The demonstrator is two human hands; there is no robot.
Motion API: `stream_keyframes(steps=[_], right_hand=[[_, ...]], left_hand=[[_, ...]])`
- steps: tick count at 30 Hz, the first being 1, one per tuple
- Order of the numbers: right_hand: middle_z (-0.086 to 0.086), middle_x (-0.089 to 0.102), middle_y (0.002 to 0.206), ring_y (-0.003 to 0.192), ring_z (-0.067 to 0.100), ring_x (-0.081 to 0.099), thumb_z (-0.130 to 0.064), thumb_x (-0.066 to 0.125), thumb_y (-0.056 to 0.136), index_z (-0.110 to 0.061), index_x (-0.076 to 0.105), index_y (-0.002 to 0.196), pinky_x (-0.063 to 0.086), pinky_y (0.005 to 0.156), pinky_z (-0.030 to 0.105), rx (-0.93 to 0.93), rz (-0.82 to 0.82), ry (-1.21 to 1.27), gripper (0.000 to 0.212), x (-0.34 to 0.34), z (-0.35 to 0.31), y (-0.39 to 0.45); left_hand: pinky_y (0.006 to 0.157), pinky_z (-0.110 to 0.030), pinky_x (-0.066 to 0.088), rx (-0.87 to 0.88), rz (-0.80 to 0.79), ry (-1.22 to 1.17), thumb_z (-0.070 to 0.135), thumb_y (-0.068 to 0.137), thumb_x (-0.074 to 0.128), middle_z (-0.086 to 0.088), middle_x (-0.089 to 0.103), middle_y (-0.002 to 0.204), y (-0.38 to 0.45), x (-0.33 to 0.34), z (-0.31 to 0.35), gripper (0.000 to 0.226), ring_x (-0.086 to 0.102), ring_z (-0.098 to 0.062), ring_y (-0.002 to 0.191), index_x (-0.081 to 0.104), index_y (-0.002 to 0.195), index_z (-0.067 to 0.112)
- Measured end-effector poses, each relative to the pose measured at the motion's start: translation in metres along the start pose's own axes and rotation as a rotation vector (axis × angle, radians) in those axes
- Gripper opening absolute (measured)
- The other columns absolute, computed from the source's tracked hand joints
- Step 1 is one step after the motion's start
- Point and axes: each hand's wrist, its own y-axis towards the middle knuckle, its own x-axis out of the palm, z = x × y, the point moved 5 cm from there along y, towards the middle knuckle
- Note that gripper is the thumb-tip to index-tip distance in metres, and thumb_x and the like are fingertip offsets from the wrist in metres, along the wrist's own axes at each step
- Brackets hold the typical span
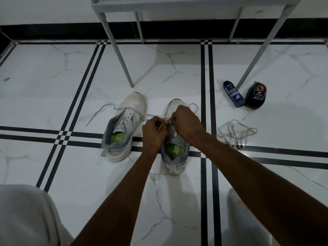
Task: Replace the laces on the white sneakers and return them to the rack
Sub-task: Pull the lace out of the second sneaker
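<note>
Two white sneakers with grey collars and green insoles stand on the tiled floor, toes pointing away from me. The left sneaker (pixel 124 125) has a white lace trailing loose to both sides. Over the right sneaker (pixel 174 151) both hands meet at the eyelets. My left hand (pixel 154 133) pinches a white lace end. My right hand (pixel 186 123) pinches the lace (pixel 193 106) close beside it; a loop of it shows past the toe. A loose pile of white laces (pixel 234 132) lies on the floor to the right.
A white rack (pixel 122 55) on thin legs stands just beyond the sneakers. A blue cleaner bottle (pixel 234 93) and a black polish container (pixel 256 95) lie by its right front leg. My knees in light clothing fill the bottom corners.
</note>
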Motion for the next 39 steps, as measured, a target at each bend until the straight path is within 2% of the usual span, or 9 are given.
stream_keyframes(steps=[2,7,11,18,22,26,28,32,39], right_hand=[[0.019,0.061,0.111,0.1,0.028,0.06,-0.005,0.053,0.096,0.005,0.063,0.108,0.038,0.078,0.023,-0.017,0.065,0.039,0.018,-0.013,0.003,-0.003],[0.022,0.067,0.104,0.099,0.032,0.065,-0.004,0.061,0.092,0.008,0.068,0.102,0.044,0.082,0.014,0.458,0.536,0.238,0.017,-0.111,0.091,-0.005],[0.016,0.052,0.124,0.116,0.024,0.052,-0.024,0.077,0.085,0.0,0.065,0.116,0.037,0.102,0.023,0.233,0.307,0.268,0.041,-0.078,0.058,-0.001],[0.013,0.056,0.083,0.087,0.031,0.057,-0.002,0.058,0.086,-0.001,0.072,0.08,0.04,0.071,0.031,-0.093,0.014,-0.028,0.015,0.008,0.005,0.009],[0.024,0.064,0.103,0.095,0.032,0.058,-0.01,0.052,0.093,0.002,0.065,0.094,0.037,0.072,0.025,0.296,0.316,-0.139,0.017,-0.067,0.078,0.014],[0.024,0.041,0.141,0.128,0.036,0.044,-0.045,0.071,0.088,0.002,0.048,0.133,0.04,0.103,0.036,0.462,0.151,0.108,0.069,-0.087,0.08,-0.002],[0.017,0.053,0.129,0.12,0.029,0.053,-0.05,0.073,0.084,0.001,0.053,0.129,0.045,0.094,0.032,0.373,-0.023,0.207,0.071,-0.059,0.044,-0.01],[0.01,0.059,0.084,0.082,0.025,0.063,-0.018,0.073,0.078,-0.004,0.06,0.083,0.037,0.053,0.021,0.301,-0.218,0.127,0.02,-0.017,0.016,-0.013],[0.012,0.071,0.093,0.085,0.029,0.069,-0.016,0.069,0.074,-0.008,0.073,0.098,0.047,0.066,0.026,0.311,-0.14,0.082,0.026,-0.016,0.032,-0.006]], left_hand=[[0.069,-0.015,0.05,0.01,0.016,0.003,0.02,0.091,0.072,0.006,0.072,0.076,0.0,-0.002,-0.002,0.011,0.067,-0.002,0.072,0.073,0.085,0.011],[0.068,-0.013,0.046,-0.03,0.05,0.027,0.017,0.092,0.068,0.004,0.068,0.076,-0.001,-0.011,-0.004,0.011,0.063,-0.001,0.072,0.069,0.088,0.006],[0.068,-0.019,0.051,-0.008,0.051,0.03,0.016,0.09,0.069,0.001,0.07,0.077,0.0,-0.008,-0.002,0.01,0.066,-0.008,0.073,0.069,0.088,0.006],[0.062,-0.003,0.043,0.029,0.013,0.05,0.014,0.091,0.069,0.0,0.07,0.077,0.001,-0.001,0.002,0.009,0.065,-0.006,0.07,0.069,0.088,0.005],[0.061,-0.005,0.04,-0.001,0.044,0.047,0.014,0.092,0.067,0.001,0.066,0.076,-0.001,-0.009,-0.003,0.011,0.06,-0.001,0.069,0.067,0.088,0.004],[0.066,-0.02,0.044,0.013,0.01,0.082,0.01,0.09,0.063,-0.003,0.067,0.088,-0.001,-0.007,0.002,0.009,0.064,-0.015,0.079,0.065,0.098,0.007],[0.07,-0.027,0.046,0.106,-0.044,0.171,0.006,0.089,0.057,-0.006,0.062,0.099,0.001,0.0,0.013,0.023,0.062,-0.021,0.085,0.063,0.11,0.012],[0.074,-0.038,0.053,0.197,-0.207,0.466,0.004,0.092,0.053,-0.009,0.043,0.122,0.0,0.016,0.022,0.044,0.054,-0.027,0.103,0.062,0.131,0.022],[0.069,-0.043,0.053,0.254,-0.253,0.428,0.008,0.081,0.06,-0.009,0.041,0.108,0.001,0.022,0.015,0.017,0.053,-0.032,0.093,0.061,0.098,0.012]])
